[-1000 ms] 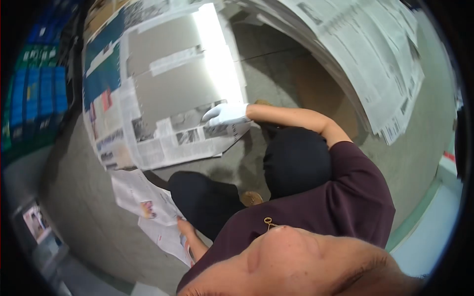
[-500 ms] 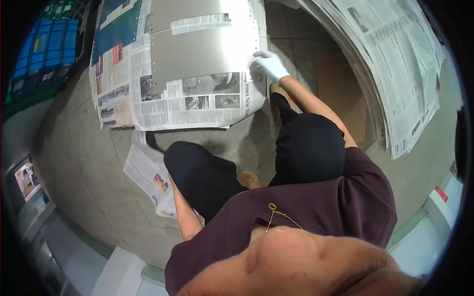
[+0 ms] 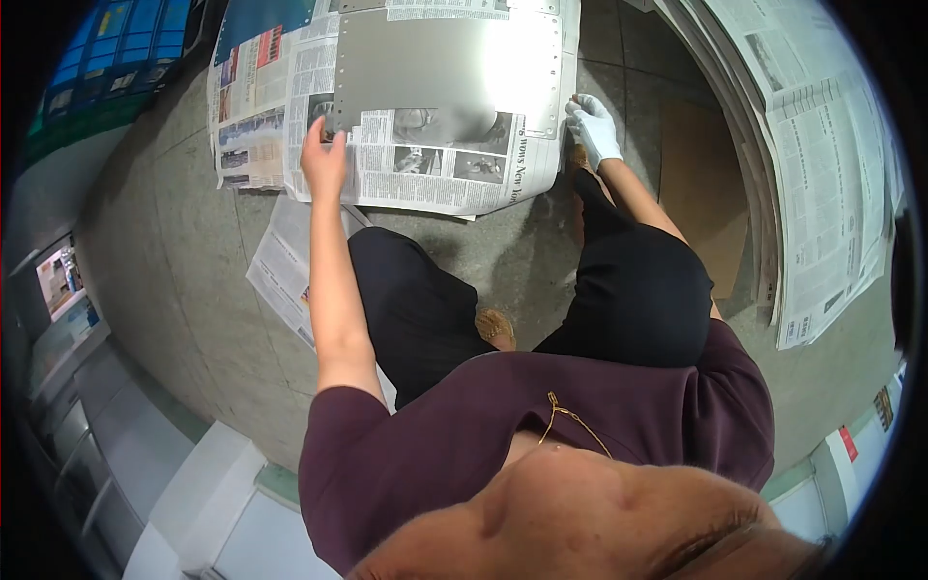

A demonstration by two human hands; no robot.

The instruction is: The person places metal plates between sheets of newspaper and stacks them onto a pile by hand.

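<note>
My bare left hand is over the lower left part of the newspaper sheets, thumb and fingers apart, beside the near left corner of a shiny metal plate. Nothing shows between its fingers. My right hand, in a white glove, is at the right edge of the newspaper, just past the plate's right side. Its fingers are bent at that edge; whether they pinch the paper is too small to tell. The plate lies flat on the newspaper and has small holes along its sides.
Large stacked newspaper sheets curve along the right. Brown cardboard lies on the floor beside them. Blue crates stand at the upper left. A loose newspaper sheet lies on the floor by my left knee.
My left hand has left the loose sheet by my knee and come up over the newspaper. My gloved right hand has moved from the printed area to the right edge. The view has shifted.
</note>
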